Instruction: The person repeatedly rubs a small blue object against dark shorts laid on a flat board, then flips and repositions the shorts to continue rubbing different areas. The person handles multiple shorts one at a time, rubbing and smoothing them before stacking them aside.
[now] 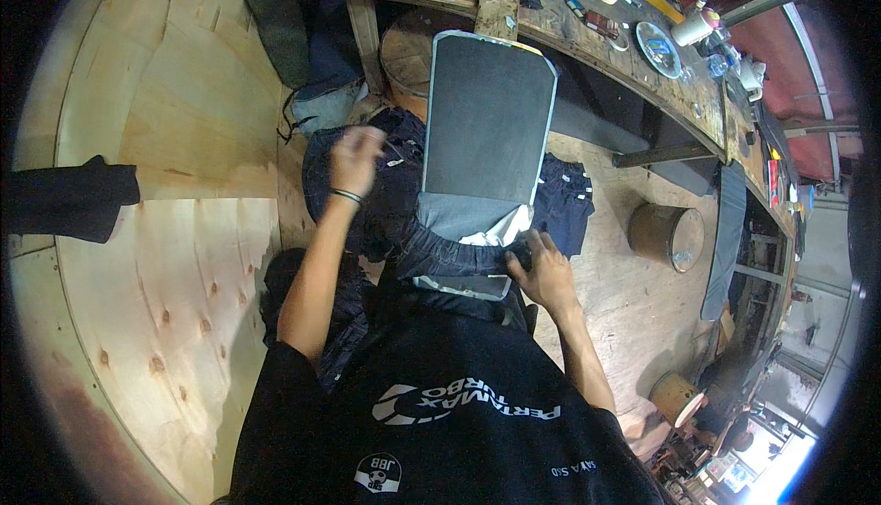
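Observation:
A long dark board (pixel 491 119) with a pale edge and rounded corners stretches away in front of me. A dark denim garment with a gathered elastic waistband (pixel 450 255) is pulled around its near end, and grey-white lining (pixel 463 216) shows beyond the band. My right hand (pixel 543 271) grips the right end of this waistband, thumb on the near side. To the left of the board, my left hand (pixel 356 158) is raised over a pile of dark garments (pixel 321 165); its fingers are blurred, and nothing is plainly seen in them.
More folded navy garments (pixel 562 207) lie right of the board. A cluttered wooden workbench (pixel 551 18) runs along the far side and right. A round wooden stool (pixel 667 237) stands on the floor at right. Plywood panels (pixel 174 275) line the left.

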Available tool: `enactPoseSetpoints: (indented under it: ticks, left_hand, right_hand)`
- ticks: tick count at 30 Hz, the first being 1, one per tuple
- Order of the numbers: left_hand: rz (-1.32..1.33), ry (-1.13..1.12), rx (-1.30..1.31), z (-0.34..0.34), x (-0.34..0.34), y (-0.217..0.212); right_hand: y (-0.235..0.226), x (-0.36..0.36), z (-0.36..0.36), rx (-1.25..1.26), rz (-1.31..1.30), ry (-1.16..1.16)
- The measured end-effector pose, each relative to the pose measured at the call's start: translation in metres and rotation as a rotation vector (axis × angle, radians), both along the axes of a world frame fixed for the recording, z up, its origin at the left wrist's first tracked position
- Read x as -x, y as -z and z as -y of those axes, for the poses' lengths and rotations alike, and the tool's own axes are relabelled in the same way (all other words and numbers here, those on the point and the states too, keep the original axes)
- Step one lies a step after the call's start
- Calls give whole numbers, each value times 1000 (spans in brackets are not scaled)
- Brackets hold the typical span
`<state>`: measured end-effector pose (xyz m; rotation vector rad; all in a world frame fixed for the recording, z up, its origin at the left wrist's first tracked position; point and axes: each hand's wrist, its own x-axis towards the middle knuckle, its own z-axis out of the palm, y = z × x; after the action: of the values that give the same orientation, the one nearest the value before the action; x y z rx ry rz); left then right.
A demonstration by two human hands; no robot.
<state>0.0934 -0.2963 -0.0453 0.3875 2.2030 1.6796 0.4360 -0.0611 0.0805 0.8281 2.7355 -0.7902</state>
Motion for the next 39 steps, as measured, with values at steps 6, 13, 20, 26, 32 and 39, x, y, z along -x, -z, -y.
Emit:
enactPoseSetpoints:
  ticks: [6, 13, 20, 26, 32, 39]
  left_hand:
    - [504, -754, -220, 116, -20, -14]
    - [393, 279, 284, -11, -146, 21]
    - [-113, 236, 727, -210, 75, -38]
    - [-840, 706, 195, -179, -23, -64]
    - [-763, 1346, 728, -218, -34, -100]
    - [-960, 1481, 1319, -237, -68, -139]
  right_hand:
    - [13, -27, -26, 267, 274, 195]
    - [44, 11, -82, 660, 124, 333]
    - [75, 154, -190, 120, -114, 417]
    - [33, 95, -92, 62, -499, 622]
    - [17, 79, 14, -169, -187, 118]
    - [31, 74, 18, -236, -242, 226]
